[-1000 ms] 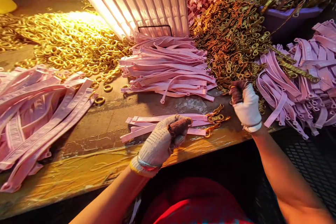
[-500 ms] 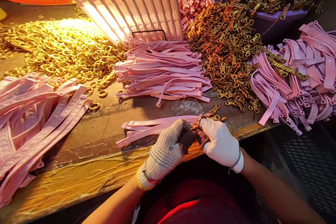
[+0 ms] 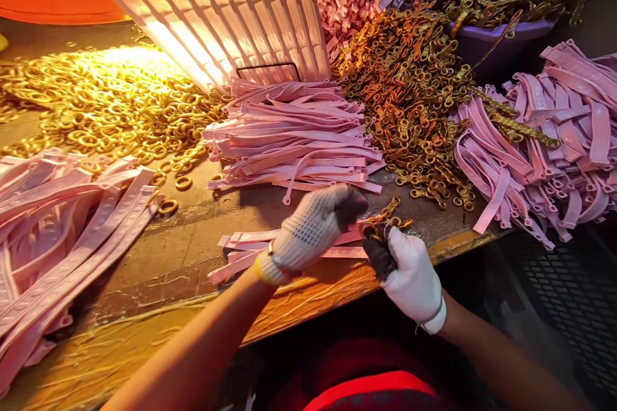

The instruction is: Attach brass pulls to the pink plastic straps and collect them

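My right hand (image 3: pixel 409 273), in a white glove with dark fingertips, is closed at the table's front edge around small gold metal rings (image 3: pixel 373 229). Gold link pieces (image 3: pixel 391 207) stick out just beyond its fingers. To its left is my left hand (image 3: pixel 313 231), in a dotted knit glove, raised over a few pink straps (image 3: pixel 241 262). Its dark fingertips are blurred, so whether it pinches anything does not show. The two hands are apart. Just beyond my left hand is a stacked bundle of pink straps (image 3: pixel 294 135).
Loose gold rings (image 3: pixel 120 103) spread over the left of the table. A heap of gold links (image 3: pixel 414 96) lies right of centre, before a purple basin (image 3: pixel 501 35). More pink straps are piled left (image 3: pixel 72 237) and right (image 3: pixel 554 128). A ribbed translucent panel (image 3: pixel 231 6) stands behind.
My left hand has come away from my right hand, moving up and forward towards the strap bundle. My right hand stays near the same spot, with gold rings now showing at its fingers.
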The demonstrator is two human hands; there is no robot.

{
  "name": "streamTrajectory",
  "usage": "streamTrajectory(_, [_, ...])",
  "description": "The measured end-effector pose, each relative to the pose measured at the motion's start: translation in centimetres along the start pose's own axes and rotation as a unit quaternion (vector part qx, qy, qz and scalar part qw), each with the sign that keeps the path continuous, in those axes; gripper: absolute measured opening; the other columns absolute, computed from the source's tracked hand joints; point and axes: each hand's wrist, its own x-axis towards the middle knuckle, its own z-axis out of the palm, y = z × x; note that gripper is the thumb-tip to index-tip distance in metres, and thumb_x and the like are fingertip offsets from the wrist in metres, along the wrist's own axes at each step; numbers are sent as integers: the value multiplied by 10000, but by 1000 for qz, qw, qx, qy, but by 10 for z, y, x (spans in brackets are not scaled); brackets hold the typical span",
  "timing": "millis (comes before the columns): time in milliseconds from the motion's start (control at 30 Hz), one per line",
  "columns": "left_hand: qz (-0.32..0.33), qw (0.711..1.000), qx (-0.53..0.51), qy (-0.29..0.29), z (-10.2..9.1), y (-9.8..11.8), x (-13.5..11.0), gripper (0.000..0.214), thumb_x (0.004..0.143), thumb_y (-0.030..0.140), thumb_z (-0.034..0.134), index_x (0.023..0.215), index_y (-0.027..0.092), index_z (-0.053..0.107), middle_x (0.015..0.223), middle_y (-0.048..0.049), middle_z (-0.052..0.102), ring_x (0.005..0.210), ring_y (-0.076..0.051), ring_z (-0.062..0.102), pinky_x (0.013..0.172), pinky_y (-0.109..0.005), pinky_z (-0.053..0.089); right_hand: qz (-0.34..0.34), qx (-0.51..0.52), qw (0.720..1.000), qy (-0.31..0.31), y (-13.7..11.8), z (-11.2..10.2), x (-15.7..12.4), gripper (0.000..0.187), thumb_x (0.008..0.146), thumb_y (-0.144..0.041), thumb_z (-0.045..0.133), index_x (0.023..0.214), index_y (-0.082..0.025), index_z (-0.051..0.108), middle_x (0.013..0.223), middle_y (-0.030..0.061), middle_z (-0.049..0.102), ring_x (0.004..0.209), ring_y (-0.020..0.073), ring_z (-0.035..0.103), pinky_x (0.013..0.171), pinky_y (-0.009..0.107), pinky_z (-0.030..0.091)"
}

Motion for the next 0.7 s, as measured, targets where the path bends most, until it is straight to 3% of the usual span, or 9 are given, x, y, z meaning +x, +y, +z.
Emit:
streamTrajectory(67, [81,976,188,71,-11,-1,36,277,963,337,529,847,139,683,802,-62,667,757,-176,584,745,-294,472,-24,28,999,3,-2,5,-7,206,1015,-278,470,1087,-179,636,801,69,705,717,209,664,691,295,480])
streamTrajectory(100, [95,955,264,91,-16,-1,55,258,973,290,506,957,132,709,892,-85,694,829,-198,611,810,-323,478,-43,32,999,-4,-4,8,-10,210,1017,-277,468,1084,-175,639,789,66,697,707,209,660,680,295,475])
streamTrajectory(167, [76,922,372,77,-20,0,91,305,981,188,457,1157,123,697,1065,-127,702,961,-231,640,886,-359,480,-77,25,996,-22,-8,16,-16,214,1019,-275,457,1053,-170,640,765,59,683,669,205,644,649,298,463])
streamTrajectory(267, [35,901,432,27,-20,3,129,318,967,141,476,1191,112,698,1107,-154,691,1007,-256,653,893,-371,490,-106,12,993,-49,-10,22,-22,218,1017,-256,437,1043,-169,635,785,61,681,675,208,638,644,303,468])
streamTrajectory(333, [33,901,433,22,-18,2,137,285,960,152,500,1139,105,717,1100,-166,683,977,-259,660,852,-359,497,-108,0,993,-56,-7,22,-25,228,1020,-252,433,1073,-162,635,797,64,678,683,216,640,646,311,477])
streamTrajectory(433, [38,902,429,42,-20,-2,129,259,957,161,501,1071,98,725,1153,-188,649,942,-247,659,786,-333,487,-104,-24,994,-32,0,15,-27,257,1028,-245,437,1169,-140,624,809,72,679,696,226,648,656,320,492])
streamTrajectory(533, [60,913,391,97,-27,-3,101,238,958,174,499,1026,97,714,1142,-175,654,951,-230,644,783,-317,477,-112,-7,994,-7,5,5,-24,310,1019,-213,439,1281,-137,587,860,80,689,755,225,661,721,325,520])
streamTrajectory(633, [56,949,284,128,-29,4,57,265,997,273,469,1094,127,667,839,-77,696,736,-174,638,695,-281,488,-140,-4,990,11,5,-5,-12,315,994,-199,442,1256,-149,610,916,102,681,814,238,655,758,351,532])
streamTrajectory(700, [-7,988,117,100,-23,10,23,258,1005,342,466,1084,160,630,574,14,602,516,-148,562,567,-258,455,-150,-22,988,24,4,-10,-2,309,978,-195,446,1224,-150,628,960,122,672,855,251,649,778,370,535])
